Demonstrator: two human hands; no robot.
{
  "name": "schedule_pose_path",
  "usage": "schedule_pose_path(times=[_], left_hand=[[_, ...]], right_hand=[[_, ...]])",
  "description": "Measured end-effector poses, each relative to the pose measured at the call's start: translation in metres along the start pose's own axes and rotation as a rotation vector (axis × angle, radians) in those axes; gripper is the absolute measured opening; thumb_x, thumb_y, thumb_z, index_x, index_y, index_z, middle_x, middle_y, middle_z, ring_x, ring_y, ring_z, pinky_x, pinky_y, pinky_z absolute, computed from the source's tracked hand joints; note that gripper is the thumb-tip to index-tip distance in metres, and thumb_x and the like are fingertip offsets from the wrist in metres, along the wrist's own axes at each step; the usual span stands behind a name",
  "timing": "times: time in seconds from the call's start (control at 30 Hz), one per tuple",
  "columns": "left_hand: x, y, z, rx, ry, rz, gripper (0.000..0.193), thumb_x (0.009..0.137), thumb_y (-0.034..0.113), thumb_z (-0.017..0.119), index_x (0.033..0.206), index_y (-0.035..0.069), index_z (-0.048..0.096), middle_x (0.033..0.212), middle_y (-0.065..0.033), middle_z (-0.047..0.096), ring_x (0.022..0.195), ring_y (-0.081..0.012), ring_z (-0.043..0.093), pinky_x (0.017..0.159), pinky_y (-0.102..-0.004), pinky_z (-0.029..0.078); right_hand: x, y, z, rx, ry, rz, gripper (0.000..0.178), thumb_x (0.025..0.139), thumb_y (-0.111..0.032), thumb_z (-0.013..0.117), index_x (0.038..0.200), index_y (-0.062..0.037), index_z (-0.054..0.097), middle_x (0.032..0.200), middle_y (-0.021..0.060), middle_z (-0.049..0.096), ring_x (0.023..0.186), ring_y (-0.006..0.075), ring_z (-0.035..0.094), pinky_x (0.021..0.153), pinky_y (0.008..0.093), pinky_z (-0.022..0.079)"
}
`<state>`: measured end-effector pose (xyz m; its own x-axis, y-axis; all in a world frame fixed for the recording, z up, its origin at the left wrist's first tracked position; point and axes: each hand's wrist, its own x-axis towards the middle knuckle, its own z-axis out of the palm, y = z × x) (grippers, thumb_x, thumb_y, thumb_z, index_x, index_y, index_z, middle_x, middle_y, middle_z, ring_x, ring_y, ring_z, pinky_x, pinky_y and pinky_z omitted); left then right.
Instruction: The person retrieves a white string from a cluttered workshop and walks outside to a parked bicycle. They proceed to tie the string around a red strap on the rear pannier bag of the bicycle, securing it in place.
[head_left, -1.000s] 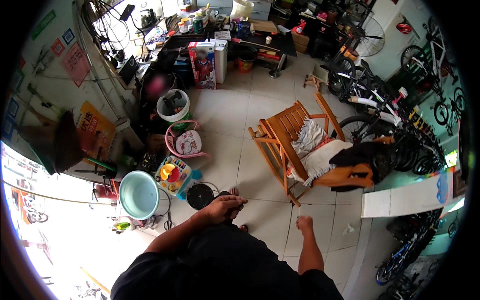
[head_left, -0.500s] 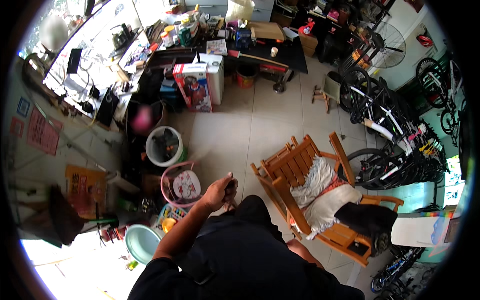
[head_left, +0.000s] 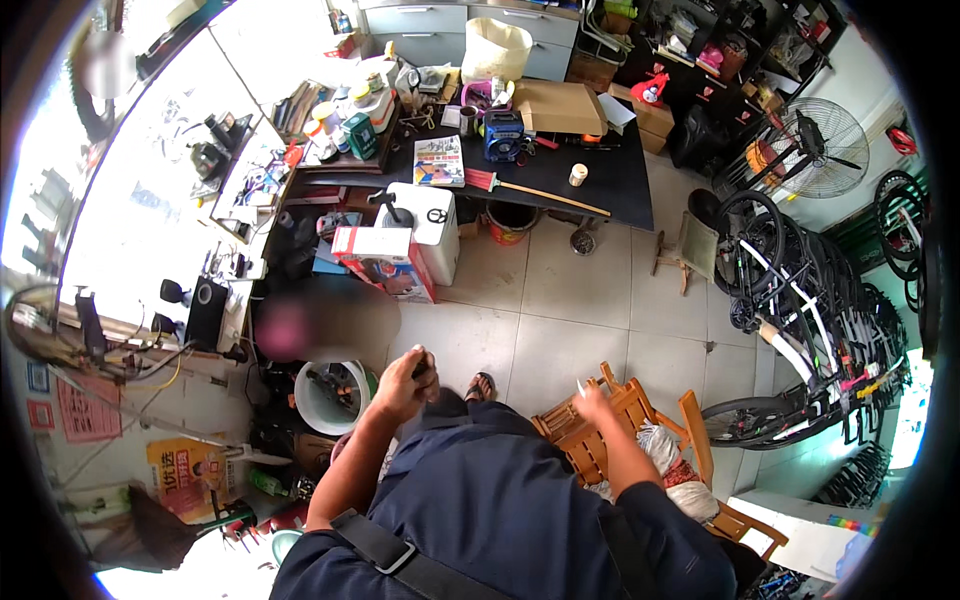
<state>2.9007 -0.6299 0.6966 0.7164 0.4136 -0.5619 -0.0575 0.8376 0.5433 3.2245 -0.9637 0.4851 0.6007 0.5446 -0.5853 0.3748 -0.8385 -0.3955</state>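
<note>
My left hand (head_left: pixel 405 387) is raised in front of my body, its fingers curled round a small dark object (head_left: pixel 420 369) too hidden to name. My right hand (head_left: pixel 594 406) is lifted above the slatted wooden rocking chair (head_left: pixel 637 404). Its fingers are closed, with a thin, small white piece (head_left: pixel 580 387) sticking up from them; I cannot make out its kind. Between the hands a sandalled foot (head_left: pixel 481 386) shows on the tiles. A white bucket (head_left: pixel 303 394) with dark things in it stands to the left of my left hand.
Ahead, a black table (head_left: pixel 625 170) carries a cardboard box (head_left: pixel 560 106), a blue device (head_left: pixel 502 136) and a long wooden-handled brush (head_left: pixel 550 196). A red-and-white carton (head_left: pixel 385 262) stands before it. Bicycles (head_left: pixel 790 330), a small stool (head_left: pixel 688 250) and a large fan (head_left: pixel 815 150) line the right.
My right hand has come up into view with the white piece. My left hand stays closed. The table now shows nearer, and the rocking chair and bucket lie lower in view.
</note>
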Motion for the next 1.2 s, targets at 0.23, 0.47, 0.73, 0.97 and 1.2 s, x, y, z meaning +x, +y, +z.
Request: schedule_pose_path(times=[0.23,0.47,0.73,0.97,1.2], left_hand=[[0.143,0.106,0.015,-0.073,-0.002,0.094,0.022,0.111,0.021,0.049,0.127,0.009,0.059,0.072,0.0041,0.044,0.054,-0.0084,0.035,0.052,-0.0266,0.034],[0.324,0.2,0.055,-0.136,-0.029,0.046,0.021,0.109,0.022,0.053,0.124,0.011,0.064,0.071,0.0057,0.047,0.051,-0.0061,0.036,0.048,-0.0233,0.03],[0.437,0.286,0.111,-0.111,0.099,0.079,0.024,0.112,0.022,0.05,0.128,0.01,0.063,0.071,0.0054,0.042,0.058,-0.0072,0.035,0.056,-0.024,0.033],[0.431,0.283,0.124,-0.296,0.617,0.328,0.026,0.111,0.02,0.051,0.131,0.007,0.061,0.07,0.0033,0.04,0.055,-0.0088,0.035,0.054,-0.0282,0.032],[0.427,0.235,0.192,-0.408,0.99,0.369,0.032,0.105,0.033,0.061,0.127,0.01,0.061,0.07,0.004,0.041,0.051,-0.0108,0.037,0.049,-0.0296,0.034]], right_hand=[[0.256,-0.23,-0.208,0.273,0.155,-0.377,0.036,0.101,-0.034,0.064,0.101,-0.0004,0.077,0.075,0.0052,0.068,0.071,0.0159,0.061,0.069,0.0368,0.051],[0.39,-0.374,-0.346,0.697,-0.063,0.032,0.03,0.104,-0.032,0.066,0.102,-0.0027,0.071,0.061,-0.0083,0.045,0.044,0.0027,0.038,0.039,0.0234,0.029],[0.599,-0.448,-0.467,0.773,-0.001,-0.041,0.034,0.102,-0.04,0.067,0.09,-0.0083,0.067,0.06,-0.0063,0.045,0.043,0.0047,0.037,0.037,0.0245,0.026],[0.808,-0.559,-0.542,0.647,0.146,-0.08,0.045,0.094,-0.053,0.073,0.079,-0.0119,0.062,0.061,-0.0019,0.053,0.041,0.0109,0.04,0.037,0.0301,0.028],[0.964,-0.63,-0.547,0.659,0.084,0.03,0.046,0.084,-0.044,0.081,0.091,0.0004,0.073,0.069,0.0104,0.067,0.045,0.017,0.053,0.041,0.0373,0.04]])
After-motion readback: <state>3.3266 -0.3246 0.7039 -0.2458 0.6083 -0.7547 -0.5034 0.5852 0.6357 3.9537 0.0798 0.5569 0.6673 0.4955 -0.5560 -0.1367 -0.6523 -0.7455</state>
